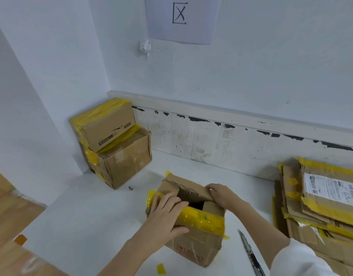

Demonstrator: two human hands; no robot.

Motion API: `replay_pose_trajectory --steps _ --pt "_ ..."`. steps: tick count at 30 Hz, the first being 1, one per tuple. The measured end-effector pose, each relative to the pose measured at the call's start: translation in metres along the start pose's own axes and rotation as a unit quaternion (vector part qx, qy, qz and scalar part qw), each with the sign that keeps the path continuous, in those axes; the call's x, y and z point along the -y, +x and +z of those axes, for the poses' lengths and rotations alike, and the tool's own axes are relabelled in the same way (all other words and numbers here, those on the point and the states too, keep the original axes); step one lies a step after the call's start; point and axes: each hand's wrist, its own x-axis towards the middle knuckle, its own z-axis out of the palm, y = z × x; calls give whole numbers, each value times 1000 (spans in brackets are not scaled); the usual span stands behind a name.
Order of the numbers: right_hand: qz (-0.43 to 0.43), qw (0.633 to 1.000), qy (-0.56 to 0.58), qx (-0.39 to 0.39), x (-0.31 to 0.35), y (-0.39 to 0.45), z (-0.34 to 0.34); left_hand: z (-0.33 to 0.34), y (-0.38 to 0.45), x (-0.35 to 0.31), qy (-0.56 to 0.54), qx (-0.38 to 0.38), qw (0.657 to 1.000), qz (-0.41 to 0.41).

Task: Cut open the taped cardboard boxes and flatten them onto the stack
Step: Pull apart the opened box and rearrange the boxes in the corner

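Note:
A brown cardboard box (193, 248) with yellow tape stands on the white table in front of me, its top partly open. My left hand (167, 212) grips the near flap, thumb on the box's front and fingers over the taped edge. My right hand (221, 194) holds the far flap at its right end, pulling it back. A utility knife (249, 251) lies on the table just right of the box, in neither hand. The stack of flattened boxes (319, 206) sits at the right edge.
Two taped boxes (115, 144) stand stacked in the far left corner against the wall. A small dark screw (131, 188) and a scrap of yellow tape (161, 268) lie on the table. A wooden floor shows at the left.

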Motion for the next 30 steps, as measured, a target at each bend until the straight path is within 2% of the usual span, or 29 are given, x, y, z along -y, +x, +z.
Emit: replay_pose_trajectory --steps 2,4,6,7,10,13,14,16,17,18,19,23,25,26,28,30 --pt "26 999 2 -28 -3 4 -1 -1 -2 -5 13 -121 992 31" --pt "52 997 1 -53 0 4 -1 5 -14 -8 8 -246 968 57" --pt "51 996 -13 -66 3 2 1 14 -35 -15 -39 -309 949 50" --pt "49 995 -22 -79 4 1 2 19 -45 -18 -67 -325 942 38" --pt "-8 989 -78 -123 6 -3 6 35 -67 -28 -175 -307 933 -68" --pt "-46 988 -104 -106 12 -7 4 42 -58 -39 -230 -281 906 -216" --pt "-51 987 -116 -100 16 -9 3 40 -50 -46 -287 -261 873 -294" --pt "-78 983 -148 -79 23 -13 3 35 -32 -56 -417 -193 770 -442" --pt "-82 983 -153 -65 26 -15 3 30 -24 -60 -468 -163 719 -487" --pt "-79 983 -155 -57 30 -18 2 27 -19 -62 -498 -140 690 -507" --pt "-72 983 -158 -56 31 -19 1 27 -15 -62 -507 -137 677 -515" --pt "-38 986 -148 -70 33 -26 -5 14 -10 -51 -524 -140 671 -505" --pt "-17 988 -109 -107 32 -32 -4 2 -9 -41 -513 -165 696 -476" --pt "-5 986 -73 -151 32 -37 -1 -1 -10 -37 -495 -189 718 -451" --pt "10 965 108 -238 35 -47 8 2 -11 -33 -458 -272 753 -387" --pt "-18 913 338 -226 40 -57 19 4 -14 -28 -406 -368 775 -314"
